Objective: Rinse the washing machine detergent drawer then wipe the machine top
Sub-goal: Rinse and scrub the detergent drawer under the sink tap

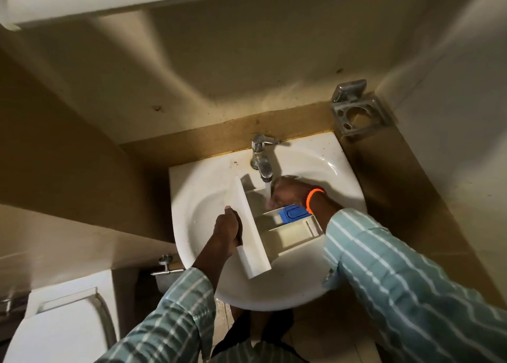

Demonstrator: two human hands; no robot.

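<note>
In sink (197,198) | left hand (227,228) grips drawer (253,225) front; right hand (288,194) inside

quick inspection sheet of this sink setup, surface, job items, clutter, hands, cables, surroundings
surface: white sink, wet, stains near the tap.
job's things: detergent drawer held over the basin under water running from the tap; blue insert in place.
clutter: nothing seen.
grippers: left hand grips the drawer's front panel; right hand inside a compartment under the stream.
cables: nothing seen.
surroundings: metal wall holder, toilet, tiled walls.
</note>
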